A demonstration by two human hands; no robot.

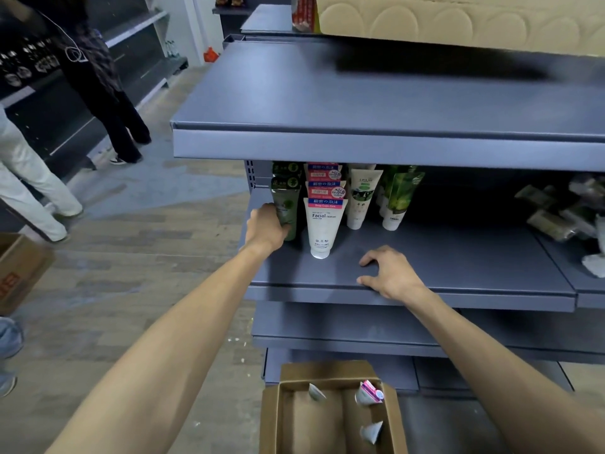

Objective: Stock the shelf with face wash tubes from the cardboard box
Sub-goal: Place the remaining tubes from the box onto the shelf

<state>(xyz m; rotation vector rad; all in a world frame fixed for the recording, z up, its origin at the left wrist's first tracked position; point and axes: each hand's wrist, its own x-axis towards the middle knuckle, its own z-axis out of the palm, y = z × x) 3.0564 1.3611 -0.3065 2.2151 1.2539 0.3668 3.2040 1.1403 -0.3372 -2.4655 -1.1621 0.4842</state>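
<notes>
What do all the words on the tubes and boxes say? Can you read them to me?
"Facial", then a blurred word: front white tube.
"細密の泡沫": blue band on that tube and the tubes behind it.
Cream tube: top word too blurred.
Dark green tube held by the left hand: unreadable.
Floor box: red print cut off.

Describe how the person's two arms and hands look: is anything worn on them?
Both forearms are bare up to the frame edge: no sleeves show. The left hand and the right hand wear no gloves, and no watch, bracelet or ring can be seen. No cables or markings show on either arm.
</notes>
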